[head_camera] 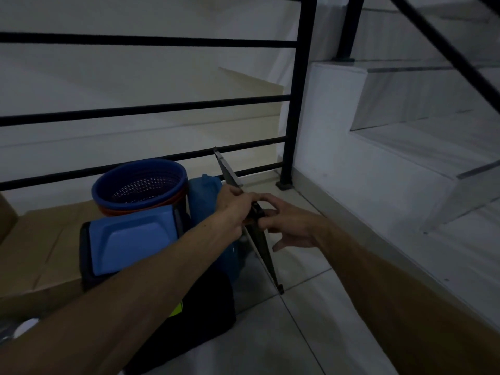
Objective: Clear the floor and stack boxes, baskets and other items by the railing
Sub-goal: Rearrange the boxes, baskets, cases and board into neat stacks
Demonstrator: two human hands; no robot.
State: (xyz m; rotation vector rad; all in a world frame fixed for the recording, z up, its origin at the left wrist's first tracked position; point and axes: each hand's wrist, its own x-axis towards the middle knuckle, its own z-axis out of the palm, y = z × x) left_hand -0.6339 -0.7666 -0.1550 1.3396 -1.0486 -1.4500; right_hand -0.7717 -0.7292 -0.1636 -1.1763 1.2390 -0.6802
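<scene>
Panel (259, 247), a thin dark sheet standing on edge on the floor (270, 334), leans toward the railing (293, 117) beyond the hands. Left hand (235, 209) grips its top edge, fingers curled over; right hand (286, 223) touches a dark fitting there with loosely spread fingers. It looks stiff, light, perhaps glassy, so likely slippery and breakable: hold both long edges. Left of the left hand sit a basket (140, 185), a blue lid (130, 239) and a box (40, 247).
</scene>
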